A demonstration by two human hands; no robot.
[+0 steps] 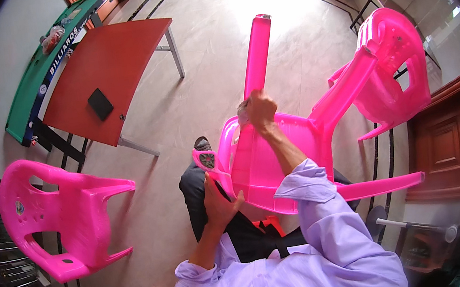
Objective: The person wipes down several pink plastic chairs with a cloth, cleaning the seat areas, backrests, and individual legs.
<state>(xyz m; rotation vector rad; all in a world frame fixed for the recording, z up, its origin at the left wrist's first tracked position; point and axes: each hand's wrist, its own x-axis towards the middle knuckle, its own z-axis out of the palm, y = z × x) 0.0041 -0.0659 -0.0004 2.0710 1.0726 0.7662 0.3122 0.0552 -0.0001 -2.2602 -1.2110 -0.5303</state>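
In front of me a pink plastic armchair (298, 134) is tipped over, its legs pointing outward and the underside of its seat facing me. My right hand (262, 108) is closed around a crumpled pale cloth (243, 113) and presses it to the base of the leg that points away from me. At the near left side of this chair, my left hand (221, 199) grips its edge, just below a leg end with a dark, patterned foot (207, 160). Part of the left palm and the chair's lower side are hidden from view.
Another pink armchair (70, 221) stands at left, and more pink chairs (394, 69) stand at right. A red-topped table (115, 63) bears a black phone-like object (100, 104). Behind it is a green billiard table (37, 73). A wooden door (452, 140) lies at right.
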